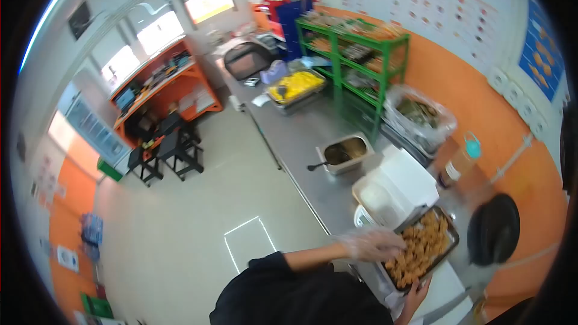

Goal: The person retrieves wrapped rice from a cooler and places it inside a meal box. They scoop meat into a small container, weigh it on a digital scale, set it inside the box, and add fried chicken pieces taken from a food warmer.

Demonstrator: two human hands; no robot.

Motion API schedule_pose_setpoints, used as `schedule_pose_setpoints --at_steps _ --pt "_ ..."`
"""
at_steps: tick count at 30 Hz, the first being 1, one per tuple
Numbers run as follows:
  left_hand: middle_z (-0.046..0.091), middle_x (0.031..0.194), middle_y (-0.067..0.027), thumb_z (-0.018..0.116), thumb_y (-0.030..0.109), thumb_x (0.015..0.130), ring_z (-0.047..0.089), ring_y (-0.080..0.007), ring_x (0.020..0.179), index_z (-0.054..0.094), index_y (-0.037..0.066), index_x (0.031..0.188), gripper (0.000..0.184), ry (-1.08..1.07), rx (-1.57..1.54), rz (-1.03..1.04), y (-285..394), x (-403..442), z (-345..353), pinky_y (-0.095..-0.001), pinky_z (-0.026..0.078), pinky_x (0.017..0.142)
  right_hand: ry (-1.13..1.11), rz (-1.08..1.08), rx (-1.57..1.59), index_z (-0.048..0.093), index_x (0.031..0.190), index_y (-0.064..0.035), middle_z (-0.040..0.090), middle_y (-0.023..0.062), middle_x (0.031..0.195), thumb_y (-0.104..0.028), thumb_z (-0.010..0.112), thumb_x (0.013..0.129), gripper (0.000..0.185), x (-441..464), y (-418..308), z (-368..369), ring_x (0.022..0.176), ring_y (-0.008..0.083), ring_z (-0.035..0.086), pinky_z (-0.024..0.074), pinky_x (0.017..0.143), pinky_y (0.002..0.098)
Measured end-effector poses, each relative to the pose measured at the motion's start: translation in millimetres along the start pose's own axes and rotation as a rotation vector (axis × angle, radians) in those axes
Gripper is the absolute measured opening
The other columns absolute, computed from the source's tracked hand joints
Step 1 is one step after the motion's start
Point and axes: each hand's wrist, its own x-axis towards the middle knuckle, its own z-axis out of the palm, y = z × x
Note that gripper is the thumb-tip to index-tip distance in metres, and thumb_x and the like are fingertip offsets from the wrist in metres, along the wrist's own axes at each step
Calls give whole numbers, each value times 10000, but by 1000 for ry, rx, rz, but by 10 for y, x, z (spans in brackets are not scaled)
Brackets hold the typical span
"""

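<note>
My left hand (374, 244), in a clear plastic glove, reaches over the near left edge of a dark metal tray (456, 242). Brown fried pieces (424, 247) fill the tray. The gloved fingertips are at the pieces, but blur hides whether they hold one. With my bare right hand (415, 296) I grip the tray's lower edge. Just beyond the tray stands an open white takeaway box (409, 183) with a white mound like rice (376, 195) inside. It appears to rest on a scale (362, 216), whose display edge shows.
Farther along the steel table (289, 138) are a metal pan (361, 151) with a black-handled utensil and a tray of yellow food (298, 86). A green rack (379, 78), a plastic-lined tub (421, 111) and a bottle (451, 171) line the wall. Black stools (177, 147) stand on the floor.
</note>
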Motion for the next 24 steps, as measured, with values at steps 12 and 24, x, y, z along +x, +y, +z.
schedule_pose_setpoints --at_steps 12,24 --pt "644 1076 -140 576 276 898 639 -274 960 628 65 1117 309 104 42 -354 -97 -273 -1 -358 510 822 228 -72 -861 586 1168 -40 599 173 780 -174 546 889 312 59 -543 122 620 328 605 487 599 390" --pt "585 959 -160 610 184 784 591 -344 866 595 69 1019 262 -153 687 96 -421 645 815 -441 482 749 268 0 -460 605 1135 -14 567 144 858 -55 570 854 286 -502 -900 -35 612 241 578 484 603 348"
